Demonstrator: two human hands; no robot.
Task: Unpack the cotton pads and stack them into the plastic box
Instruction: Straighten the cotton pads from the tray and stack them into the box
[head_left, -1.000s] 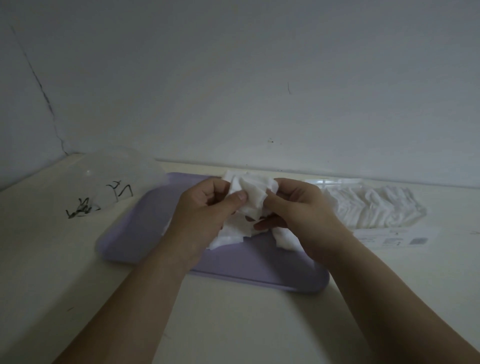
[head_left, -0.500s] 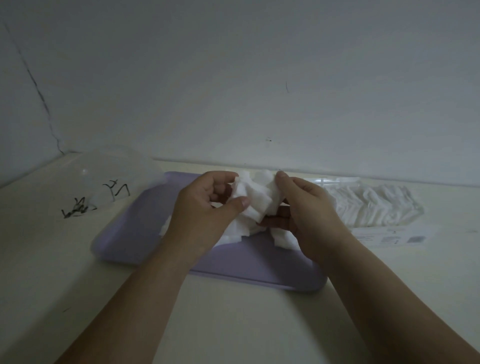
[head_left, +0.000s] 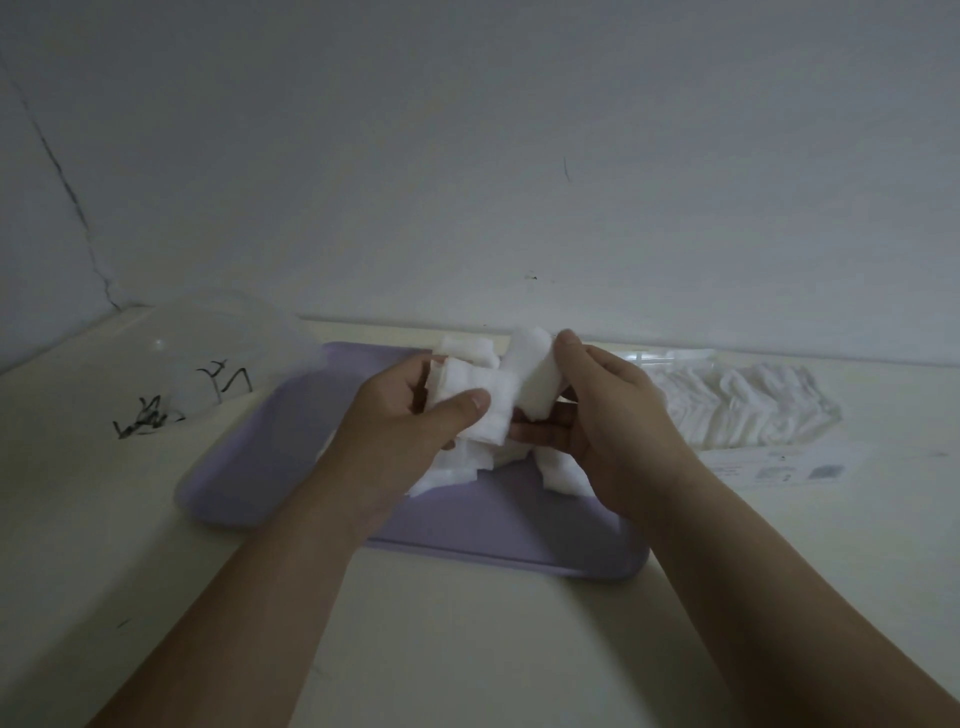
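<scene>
Over the lilac tray (head_left: 249, 467) my left hand (head_left: 400, 421) holds a bunch of white cotton pads (head_left: 472, 389), thumb pressed on their front. My right hand (head_left: 608, 415) grips a small upright stack of pads (head_left: 532, 374) between thumb and fingers, right beside the left bunch. More loose pads (head_left: 457, 470) lie on the tray under both hands. A clear packet of cotton pads (head_left: 748, 410) lies to the right by the wall. The transparent plastic box (head_left: 208, 358) with black scribbles sits at the far left.
A white wall runs close behind the cream table (head_left: 467, 623). A paper label (head_left: 774, 465) lies in front of the packet. The table's left edge meets a cracked side wall.
My right hand has turned its pads upright and lifted them slightly. My left thumb slid over the front of its bunch. The view has shifted a little.
</scene>
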